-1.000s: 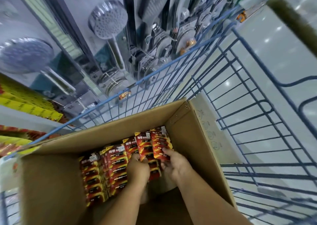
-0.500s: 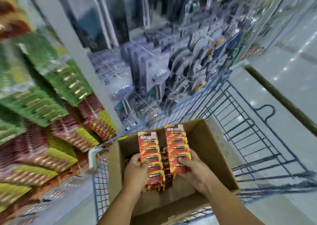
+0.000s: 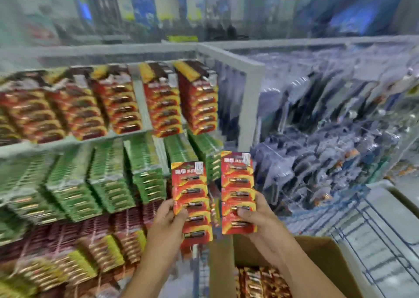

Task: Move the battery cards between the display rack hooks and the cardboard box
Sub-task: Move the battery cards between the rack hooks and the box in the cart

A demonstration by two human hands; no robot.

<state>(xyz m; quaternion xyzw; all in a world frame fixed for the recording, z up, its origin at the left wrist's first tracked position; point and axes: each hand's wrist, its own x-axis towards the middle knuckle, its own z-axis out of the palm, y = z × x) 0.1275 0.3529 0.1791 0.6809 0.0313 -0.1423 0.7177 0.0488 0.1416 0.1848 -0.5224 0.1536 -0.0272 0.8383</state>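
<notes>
The left hand (image 3: 166,224) is holding a strip of red battery cards (image 3: 192,201) upright, its grip closing round the strip's lower left edge with the thumb lying across the front, while the right hand (image 3: 260,226) is holding a second red strip (image 3: 238,192) the same way, thumb on the front and fingers wrapping behind the right edge. The two strips are standing side by side with a narrow gap showing between their inner edges, the right one sitting a little higher. Both are hovering in front of the display rack (image 3: 140,107), where rows of red cards (image 3: 199,98) are hanging above rows of green cards (image 3: 145,173); the strips' top edges are overlapping the green row and lying below the bottom edge of the upper red row. The cardboard box (image 3: 326,252) is sitting lower right, its near wall just under the right wrist, with more red cards (image 3: 260,281) lying inside. A blue wire cart (image 3: 385,229) is framing the box on the right, and open floor is showing beyond its bars
</notes>
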